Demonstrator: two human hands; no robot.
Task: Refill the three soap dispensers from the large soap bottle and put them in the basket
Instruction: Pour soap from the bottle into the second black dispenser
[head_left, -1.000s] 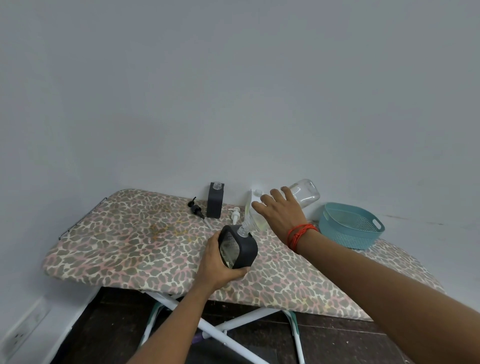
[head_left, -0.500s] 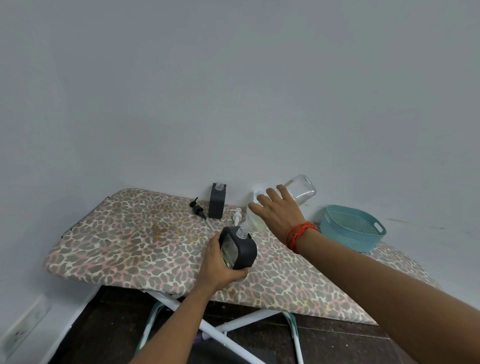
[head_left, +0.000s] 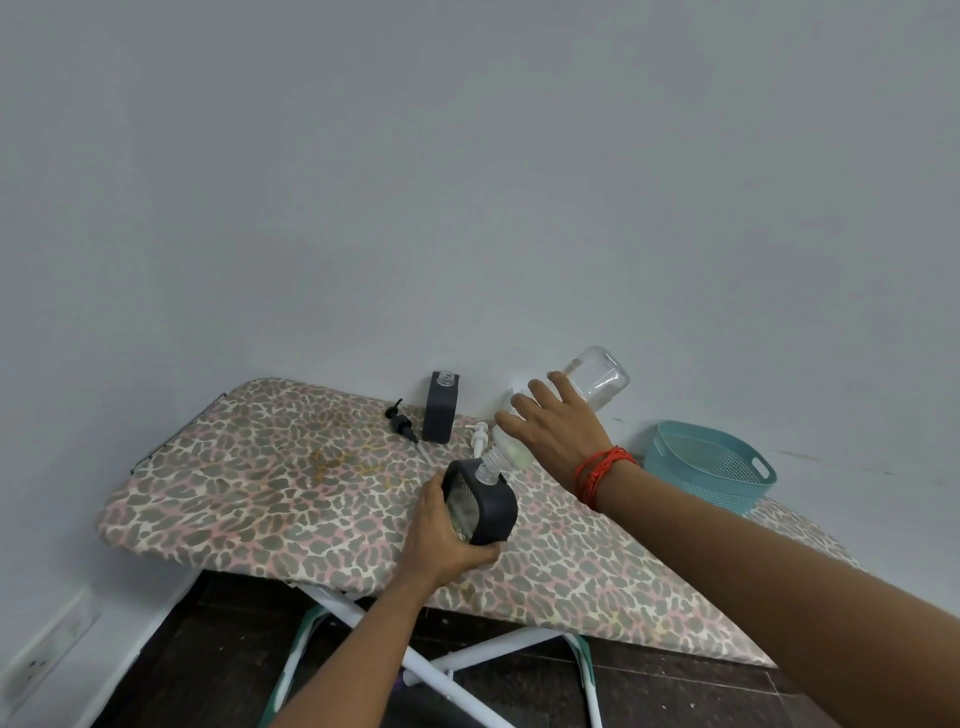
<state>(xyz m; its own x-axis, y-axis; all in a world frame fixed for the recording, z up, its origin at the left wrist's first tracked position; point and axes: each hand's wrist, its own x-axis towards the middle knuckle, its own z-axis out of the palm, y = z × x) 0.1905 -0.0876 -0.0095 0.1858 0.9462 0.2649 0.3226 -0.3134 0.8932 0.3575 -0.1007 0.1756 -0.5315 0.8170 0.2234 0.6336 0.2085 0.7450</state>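
Head view, lower centre: left hand wrapped round a dark soap dispenser, thumb on the near face and fingers curled under it, firmly gripping. Tilted slightly, lifted just above the leopard-print ironing board, open neck pointing up and to the right.

Right of centre: right hand closed over the large soap bottle from above, fingers curled round its clear body. Tipped steeply, base up toward the wall, neck down and meeting the neck of the held dispenser. A little pale liquid visible near the bottle's shoulder. Red thread band round the right wrist.

Further back on the board, centre of the frame: second dark dispenser, upright, pump removed, close to the wall. Just left of it a black pump lying on its side; between that dispenser and the bottle, a white pump.

Right edge of the board: teal basket, well apart from both hands.

Bottom: white board legs over a dark floor.
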